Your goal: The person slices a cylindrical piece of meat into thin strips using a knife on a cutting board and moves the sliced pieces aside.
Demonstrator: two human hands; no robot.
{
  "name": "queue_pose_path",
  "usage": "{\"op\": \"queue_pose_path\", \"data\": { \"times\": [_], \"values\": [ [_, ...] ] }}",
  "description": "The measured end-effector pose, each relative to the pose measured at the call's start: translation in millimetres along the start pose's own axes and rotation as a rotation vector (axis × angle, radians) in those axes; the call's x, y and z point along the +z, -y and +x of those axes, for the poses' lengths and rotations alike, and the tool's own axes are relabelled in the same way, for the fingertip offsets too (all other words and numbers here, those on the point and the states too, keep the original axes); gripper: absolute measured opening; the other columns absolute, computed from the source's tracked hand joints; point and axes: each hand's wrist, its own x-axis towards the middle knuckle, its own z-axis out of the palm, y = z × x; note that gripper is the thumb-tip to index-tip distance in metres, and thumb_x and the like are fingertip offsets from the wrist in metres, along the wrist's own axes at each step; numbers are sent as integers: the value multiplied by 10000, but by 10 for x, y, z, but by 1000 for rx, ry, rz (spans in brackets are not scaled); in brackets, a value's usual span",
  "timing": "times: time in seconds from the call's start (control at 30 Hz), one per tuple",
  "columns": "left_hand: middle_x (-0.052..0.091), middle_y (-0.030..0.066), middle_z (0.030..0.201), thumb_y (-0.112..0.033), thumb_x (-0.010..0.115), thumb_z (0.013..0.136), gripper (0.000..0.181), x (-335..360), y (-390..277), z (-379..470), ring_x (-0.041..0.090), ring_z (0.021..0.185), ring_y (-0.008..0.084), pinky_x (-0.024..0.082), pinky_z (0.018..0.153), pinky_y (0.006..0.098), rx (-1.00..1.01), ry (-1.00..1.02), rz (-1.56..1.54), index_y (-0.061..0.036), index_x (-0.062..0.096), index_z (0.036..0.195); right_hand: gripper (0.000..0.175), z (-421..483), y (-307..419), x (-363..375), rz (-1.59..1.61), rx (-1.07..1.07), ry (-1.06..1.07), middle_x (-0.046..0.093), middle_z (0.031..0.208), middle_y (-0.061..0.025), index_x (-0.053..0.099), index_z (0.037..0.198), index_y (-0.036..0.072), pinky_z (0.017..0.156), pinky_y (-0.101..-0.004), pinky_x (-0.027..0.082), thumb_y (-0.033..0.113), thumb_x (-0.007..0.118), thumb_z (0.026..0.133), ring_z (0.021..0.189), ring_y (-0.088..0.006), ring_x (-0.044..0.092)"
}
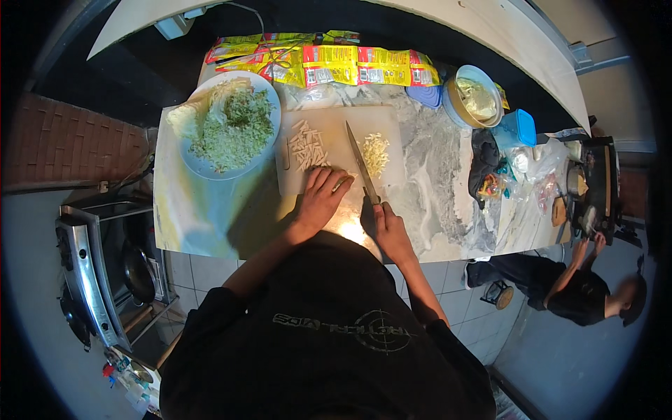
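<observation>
On a pale cutting board [336, 115], the fingers of my left hand [321, 197] press down on a pale piece of food [338, 185], mostly hidden under them. My right hand [391, 231] grips a long kitchen knife [360, 155] by its handle. Its blade lies across the board, the tip pointing away from me. Left of the blade is a loose heap of pale cut strips [308, 147]. A smaller pile of finely chopped pale yellow pieces [376, 155] sits to its right. A large plate [207, 170] of shredded greens [231, 128] stands left of the board.
Yellow and red sachets [331, 65] line the counter's back. At right are a bowl [450, 102], a blue-lidded container [517, 128], a dark cloth [482, 163] and plastic bags [546, 160]. Another person [577, 294] works at a stove at far right. A metal stove [86, 273] stands at left.
</observation>
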Motion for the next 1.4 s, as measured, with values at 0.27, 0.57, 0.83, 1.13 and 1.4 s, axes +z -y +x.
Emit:
{"op": "queue_pose_path", "data": {
  "times": [0.27, 0.57, 0.83, 1.13, 1.4],
  "values": [
    [589, 55, 1057, -94, 698, 782, 258, -14, -133, 195, 548, 1024, 256, 431, 919, 395, -141, -113, -94, -75, 658, 1036, 376, -13, -93, -112, -10, -90, 47, 612, 794, -325, 505, 1075, -48, 655, -551, 465, 301, 372, 1034, 772, -518, 591],
    [582, 98, 1065, 1, 742, 768, 282, -200, -430, 135, 580, 1005, 281, 488, 859, 396, -365, -321, -83, -78, 653, 1024, 376, 159, -553, -243, 16, -309, 73, 611, 833, -344, 503, 1134, -53, 691, -572, 473, 292, 414, 1016, 807, -531, 591],
    [561, 106, 1121, -6, 748, 763, 342, 113, -247, 163, 575, 1002, 269, 507, 860, 361, -231, -237, -148, -60, 640, 1083, 352, 259, -525, -222, -37, -282, 36, 612, 787, -340, 504, 1035, -23, 708, -580, 464, 310, 389, 1021, 808, -533, 591],
    [622, 21, 1112, -139, 687, 821, 268, 109, -75, 93, 556, 1090, 218, 319, 1062, 458, -26, -149, 102, -124, 648, 1086, 357, -160, -429, 86, 83, -173, -132, 593, 746, -316, 532, 1024, -33, 649, -538, 427, 299, 401, 1030, 774, -513, 576],
    [624, -16, 1094, -160, 706, 805, 202, 154, 161, 121, 549, 1079, 176, 268, 1094, 449, 108, -194, 29, -119, 672, 1000, 332, -433, -224, 231, 9, -36, -196, 563, 660, -297, 513, 957, -47, 561, -525, 399, 263, 421, 1030, 681, -505, 559]
  ]
}}
